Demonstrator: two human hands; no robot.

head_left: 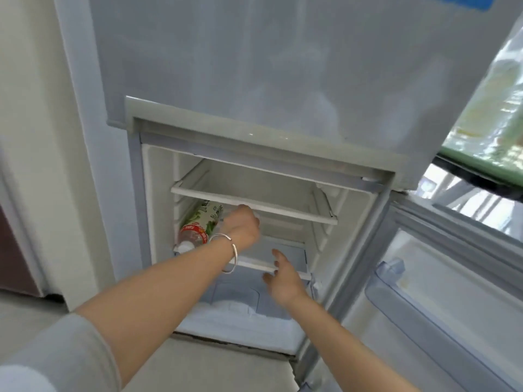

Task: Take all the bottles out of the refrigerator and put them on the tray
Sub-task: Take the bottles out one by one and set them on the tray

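One bottle (202, 224) with a green and red label lies on its side on the lower shelf (294, 258) of the open refrigerator (254, 66), white cap toward the camera. No other bottle shows on the shelf above the bottle or in the door racks (418, 304) well to the right of it. The left hand (243, 226), a bracelet (230, 253) on its wrist, reaches in just to the right of the bottle, close against its label. Its fingers point away and are hidden, so I cannot tell whether they grip anything. The right hand (281, 278) hovers further right of the bottle and lower, fingers spread and holding nothing. The tray is not in view, so how many bottles already stand on it cannot be judged. At least this one is left to lift out.
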